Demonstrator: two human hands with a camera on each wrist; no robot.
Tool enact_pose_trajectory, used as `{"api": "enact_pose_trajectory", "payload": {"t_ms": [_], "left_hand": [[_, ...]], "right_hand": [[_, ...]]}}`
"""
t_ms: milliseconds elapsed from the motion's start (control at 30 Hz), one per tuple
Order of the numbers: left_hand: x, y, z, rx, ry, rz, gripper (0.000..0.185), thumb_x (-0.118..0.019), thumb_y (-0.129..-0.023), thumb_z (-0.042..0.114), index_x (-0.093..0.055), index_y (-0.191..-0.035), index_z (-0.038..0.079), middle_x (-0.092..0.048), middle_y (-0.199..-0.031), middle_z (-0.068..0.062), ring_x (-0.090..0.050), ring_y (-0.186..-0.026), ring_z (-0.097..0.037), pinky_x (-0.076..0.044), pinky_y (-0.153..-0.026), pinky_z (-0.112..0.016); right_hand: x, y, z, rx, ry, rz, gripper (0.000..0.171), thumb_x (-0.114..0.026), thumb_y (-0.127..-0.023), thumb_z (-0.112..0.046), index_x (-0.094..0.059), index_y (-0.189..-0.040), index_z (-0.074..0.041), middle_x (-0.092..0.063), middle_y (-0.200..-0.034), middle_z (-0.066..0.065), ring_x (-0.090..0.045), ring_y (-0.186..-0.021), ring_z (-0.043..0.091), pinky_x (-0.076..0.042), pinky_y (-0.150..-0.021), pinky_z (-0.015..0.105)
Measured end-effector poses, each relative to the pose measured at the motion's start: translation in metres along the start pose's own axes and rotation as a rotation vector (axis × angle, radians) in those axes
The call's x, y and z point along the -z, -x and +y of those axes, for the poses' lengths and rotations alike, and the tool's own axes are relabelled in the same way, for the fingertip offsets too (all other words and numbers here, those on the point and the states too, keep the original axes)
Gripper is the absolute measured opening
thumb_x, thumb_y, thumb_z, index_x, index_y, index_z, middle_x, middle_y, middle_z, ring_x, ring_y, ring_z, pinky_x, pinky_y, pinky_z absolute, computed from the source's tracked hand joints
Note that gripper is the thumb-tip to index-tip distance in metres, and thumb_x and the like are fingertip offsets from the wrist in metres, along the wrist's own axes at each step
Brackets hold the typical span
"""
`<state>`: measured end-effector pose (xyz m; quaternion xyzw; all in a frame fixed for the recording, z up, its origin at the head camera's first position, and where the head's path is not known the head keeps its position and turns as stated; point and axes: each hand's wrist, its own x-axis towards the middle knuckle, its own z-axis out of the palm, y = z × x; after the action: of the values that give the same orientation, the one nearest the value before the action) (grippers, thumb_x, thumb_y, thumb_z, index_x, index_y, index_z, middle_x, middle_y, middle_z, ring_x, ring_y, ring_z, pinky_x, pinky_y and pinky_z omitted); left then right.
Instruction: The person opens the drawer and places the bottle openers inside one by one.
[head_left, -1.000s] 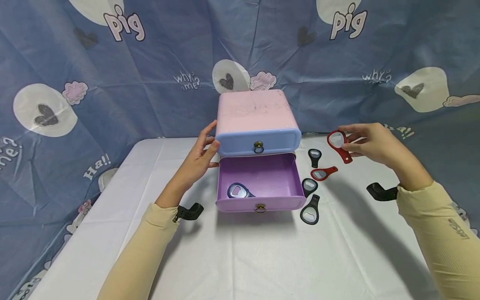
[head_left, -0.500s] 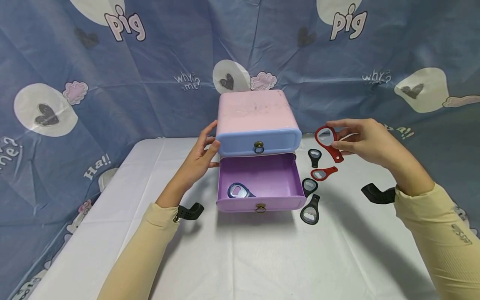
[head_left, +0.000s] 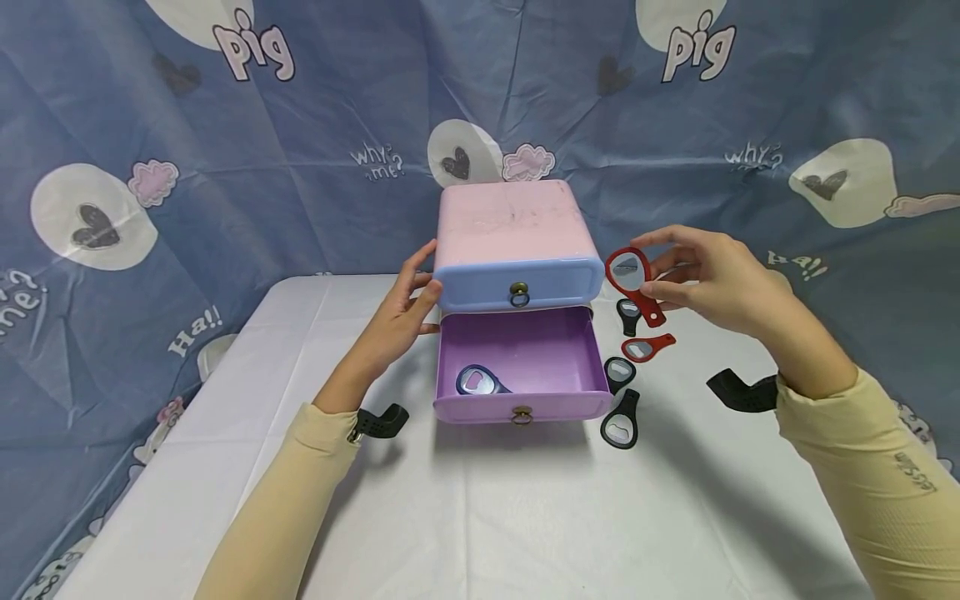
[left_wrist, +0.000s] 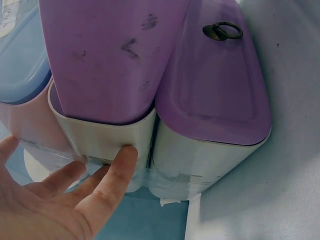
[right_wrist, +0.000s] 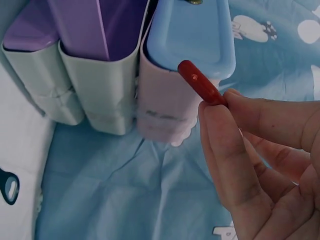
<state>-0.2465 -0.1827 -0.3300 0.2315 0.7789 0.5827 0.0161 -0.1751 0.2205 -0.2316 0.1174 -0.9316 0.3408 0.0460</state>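
A small pink drawer box (head_left: pixel 512 218) stands on the white table (head_left: pixel 480 517), its blue upper drawer (head_left: pixel 517 285) closed and its purple lower drawer (head_left: pixel 521 360) pulled out. A blue bottle opener (head_left: pixel 477 381) lies inside the open drawer. My left hand (head_left: pixel 401 312) rests with straight fingers against the box's left side; the left wrist view shows its fingers (left_wrist: pixel 112 167) touching the pale wall. My right hand (head_left: pixel 708 279) pinches a red bottle opener (head_left: pixel 632 279) in the air just right of the upper drawer; its red handle end (right_wrist: pixel 200 87) shows in the right wrist view.
Several more openers lie on the table right of the box: a red opener (head_left: pixel 645 346) and three black ones (head_left: pixel 628 315) (head_left: pixel 618 372) (head_left: pixel 621 421). A blue printed cloth (head_left: pixel 225 167) hangs behind and around the table. Black wrist straps (head_left: pixel 738 392) stick out from both sleeves.
My right hand has carried the red opener leftward, from well right of the box to just beside the upper drawer. The left hand and both drawers have stayed put.
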Motion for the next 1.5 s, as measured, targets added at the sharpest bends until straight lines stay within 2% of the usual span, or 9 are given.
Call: {"api": "enact_pose_trajectory", "payload": {"t_ms": [333, 500, 667, 967, 1200, 1500], "left_hand": [[0.0, 0.0, 0.002, -0.005, -0.001, 0.001, 0.072, -0.051, -0.106, 0.065, -0.019, -0.169, 0.049, -0.039, -0.163, -0.021, -0.051, -0.146, -0.045, -0.057, -0.101, -0.069], [0.0, 0.0, 0.001, -0.002, 0.001, -0.001, 0.071, -0.051, -0.107, 0.064, -0.019, -0.169, 0.05, -0.039, -0.164, -0.02, -0.051, -0.147, -0.044, -0.057, -0.101, -0.069], [0.001, 0.001, -0.001, 0.003, 0.003, 0.001, 0.068, -0.05, -0.109, 0.06, -0.02, -0.168, 0.051, -0.039, -0.163, -0.02, -0.051, -0.147, -0.044, -0.057, -0.102, -0.069], [0.0, 0.002, 0.0, -0.002, 0.005, -0.005, 0.067, -0.05, -0.109, 0.06, -0.02, -0.168, 0.052, -0.04, -0.163, -0.019, -0.052, -0.147, -0.043, -0.057, -0.102, -0.069], [0.0, 0.001, 0.002, -0.003, -0.003, -0.002, 0.067, -0.05, -0.109, 0.06, -0.019, -0.168, 0.052, -0.039, -0.163, -0.02, -0.051, -0.147, -0.044, -0.057, -0.102, -0.069], [0.0, 0.0, 0.0, -0.001, -0.002, -0.001, 0.067, -0.05, -0.109, 0.06, -0.02, -0.168, 0.052, -0.039, -0.164, -0.02, -0.051, -0.147, -0.045, -0.057, -0.101, -0.069]], "right_hand": [[-0.001, 0.006, -0.01, 0.042, 0.065, 0.032, 0.05, -0.083, -0.096, -0.014, -0.067, -0.143, -0.023, -0.078, -0.108, 0.006, -0.076, -0.083, -0.001, -0.055, -0.075, 0.016], [-0.001, 0.01, -0.008, 0.028, 0.018, -0.029, 0.052, -0.083, -0.096, -0.014, -0.066, -0.144, -0.025, -0.077, -0.109, 0.005, -0.077, -0.085, 0.003, -0.059, -0.077, 0.02], [-0.008, 0.011, -0.01, 0.07, -0.008, -0.069, 0.051, -0.082, -0.096, -0.01, -0.07, -0.143, -0.025, -0.078, -0.106, 0.003, -0.078, -0.087, 0.004, -0.06, -0.077, 0.022], [-0.026, 0.005, -0.026, 0.153, 0.016, -0.112, 0.049, -0.083, -0.096, -0.012, -0.072, -0.142, -0.021, -0.082, -0.103, 0.001, -0.076, -0.088, 0.006, -0.054, -0.07, 0.023], [-0.042, 0.0, -0.041, 0.169, -0.01, -0.17, 0.041, -0.083, -0.095, -0.011, -0.072, -0.135, -0.018, -0.082, -0.102, 0.001, -0.077, -0.085, 0.014, -0.059, -0.067, 0.029], [-0.065, -0.013, -0.055, 0.239, 0.014, -0.237, 0.036, -0.084, -0.094, -0.007, -0.076, -0.128, -0.013, -0.083, -0.102, 0.003, -0.079, -0.091, 0.015, -0.063, -0.078, 0.031]]}}
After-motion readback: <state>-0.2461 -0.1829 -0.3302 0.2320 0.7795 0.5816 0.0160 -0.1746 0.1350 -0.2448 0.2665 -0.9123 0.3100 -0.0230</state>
